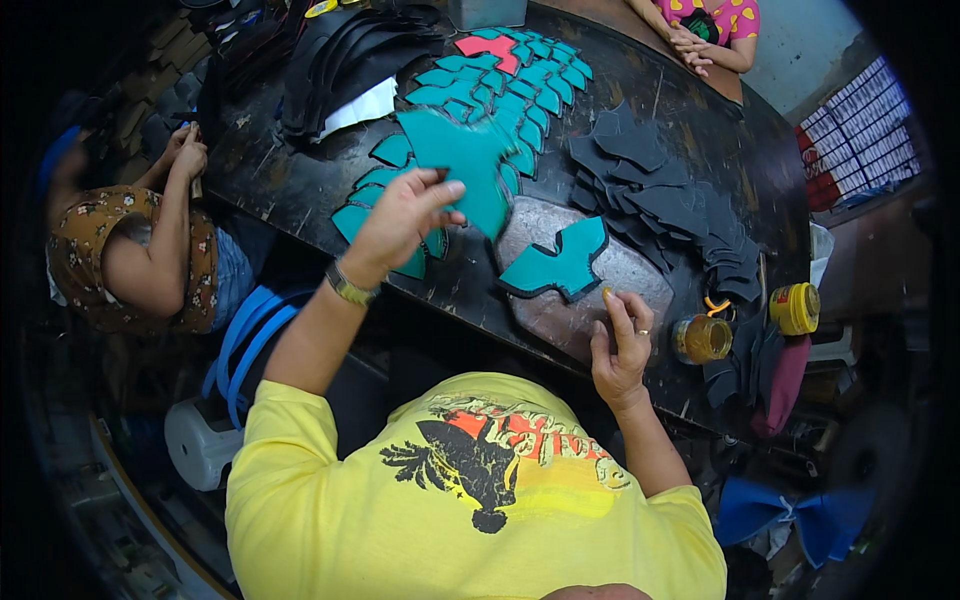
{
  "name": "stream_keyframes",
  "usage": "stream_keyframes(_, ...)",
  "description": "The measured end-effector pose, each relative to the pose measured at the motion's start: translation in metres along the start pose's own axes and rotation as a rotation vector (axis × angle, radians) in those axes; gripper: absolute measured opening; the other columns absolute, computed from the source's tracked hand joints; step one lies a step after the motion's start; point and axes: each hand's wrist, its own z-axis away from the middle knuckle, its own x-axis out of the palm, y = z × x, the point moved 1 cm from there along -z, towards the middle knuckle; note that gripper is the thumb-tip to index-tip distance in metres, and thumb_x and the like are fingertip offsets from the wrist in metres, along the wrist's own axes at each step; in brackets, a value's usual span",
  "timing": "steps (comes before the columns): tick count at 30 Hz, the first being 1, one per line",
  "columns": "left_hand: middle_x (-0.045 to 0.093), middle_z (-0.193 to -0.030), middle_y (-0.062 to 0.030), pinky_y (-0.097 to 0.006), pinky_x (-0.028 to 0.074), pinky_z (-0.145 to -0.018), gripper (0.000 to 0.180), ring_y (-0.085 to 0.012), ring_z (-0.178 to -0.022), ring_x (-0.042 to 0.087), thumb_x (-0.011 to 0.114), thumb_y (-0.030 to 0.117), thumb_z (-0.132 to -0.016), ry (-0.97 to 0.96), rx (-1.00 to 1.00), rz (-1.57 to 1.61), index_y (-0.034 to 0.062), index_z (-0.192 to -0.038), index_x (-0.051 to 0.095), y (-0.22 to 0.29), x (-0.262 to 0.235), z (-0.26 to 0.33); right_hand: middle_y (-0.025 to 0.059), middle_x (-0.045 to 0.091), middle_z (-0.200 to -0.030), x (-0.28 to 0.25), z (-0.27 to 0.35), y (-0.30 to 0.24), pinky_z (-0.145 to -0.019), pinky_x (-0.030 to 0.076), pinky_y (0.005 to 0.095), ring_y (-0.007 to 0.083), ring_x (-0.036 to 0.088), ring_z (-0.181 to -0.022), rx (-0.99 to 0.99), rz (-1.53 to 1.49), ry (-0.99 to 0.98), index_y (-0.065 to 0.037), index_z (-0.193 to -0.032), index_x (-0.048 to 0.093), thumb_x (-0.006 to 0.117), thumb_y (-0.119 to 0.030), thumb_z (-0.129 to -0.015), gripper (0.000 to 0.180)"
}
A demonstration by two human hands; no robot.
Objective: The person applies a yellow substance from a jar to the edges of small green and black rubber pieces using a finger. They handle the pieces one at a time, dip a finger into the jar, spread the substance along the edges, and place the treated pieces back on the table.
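Observation:
My left hand (pixel 405 215) is raised over the table with its thumb and fingers closed on a teal cut piece (pixel 455 160), whose edge is blurred. A similar teal piece with a dark border (pixel 558 262) lies flat on a smooth grey slab (pixel 540 222) before me. Just right of that piece, my right hand (pixel 625 360) hovers at the slab's edge. Its fingers are apart and hold nothing; a fingertip carries an amber smear. Beyond my left hand, many more teal pieces (pixel 545 75) lie overlapped in rows, with one red piece (pixel 490 50) among them.
Dark grey cut pieces (pixel 640 180) are heaped right of the slab. An open amber jar (pixel 703 340) and a yellow tub (pixel 795 308) stand at the table's right edge. Black sheets (pixel 350 60) are stacked far left. People sit at the left (pixel 140 250) and far side (pixel 715 30).

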Motion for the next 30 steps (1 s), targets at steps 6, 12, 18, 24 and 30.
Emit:
stream_keyframes(6,0.065,-0.104,-0.0023,-0.023,0.054,-0.078,0.037,-0.0097,-0.09,0.064,0.069,0.022,-0.094,0.058,0.036,-0.273,0.0001,-0.122,0.058,0.036,-0.039,-0.113,0.0153,0.057,-0.115,0.002,0.001,-0.002,-0.084,0.046,0.0414,0.0319,0.057,-0.097,-0.011,0.136,0.063,-0.007,-0.127,0.062,0.067,0.005,-0.073,0.055)
stream_keyframes(12,0.066,-0.103,-0.0109,-0.027,0.057,-0.076,0.05,-0.0179,-0.091,0.067,0.075,0.008,-0.087,0.201,0.03,-0.22,-0.008,-0.128,0.051,0.021,-0.022,-0.25,0.0165,0.058,-0.111,0.003,-0.003,-0.005,-0.079,0.045,0.0421,0.0334,0.058,-0.088,-0.016,0.128,0.075,-0.004,-0.124,0.061,0.067,0.005,-0.073,0.052)
stream_keyframes(18,0.064,-0.107,-0.0172,-0.032,0.062,-0.08,0.045,-0.0245,-0.091,0.068,0.067,-0.002,-0.09,0.249,-0.024,-0.144,-0.0114,-0.129,0.046,-0.01,0.009,-0.339,0.016,0.057,-0.112,-0.001,-0.003,-0.002,-0.077,0.045,0.0419,0.0319,0.058,-0.086,-0.015,0.087,0.048,-0.005,-0.123,0.061,0.068,0.006,-0.071,0.054)
stream_keyframes(24,0.062,-0.113,-0.0209,-0.032,0.063,-0.083,0.042,-0.0285,-0.099,0.068,0.063,-0.005,-0.091,0.271,0.006,-0.122,-0.0125,-0.129,0.046,-0.033,0.029,-0.393,0.0139,0.059,-0.109,-0.002,-0.005,-0.002,-0.078,0.045,0.0424,0.0306,0.059,-0.086,-0.006,0.047,0.034,-0.006,-0.122,0.061,0.069,0.006,-0.071,0.053)
stream_keyframes(30,0.071,-0.098,-0.0202,-0.029,0.064,-0.065,0.038,-0.0222,-0.081,0.073,0.068,0.0,-0.088,0.341,0.046,-0.839,-0.0126,-0.122,0.058,-0.016,0.025,-0.371,0.0135,0.06,-0.105,-0.003,-0.01,-0.002,-0.077,0.046,0.043,0.0317,0.06,-0.085,-0.026,0.042,0.038,-0.004,-0.121,0.061,0.069,0.006,-0.072,0.051)
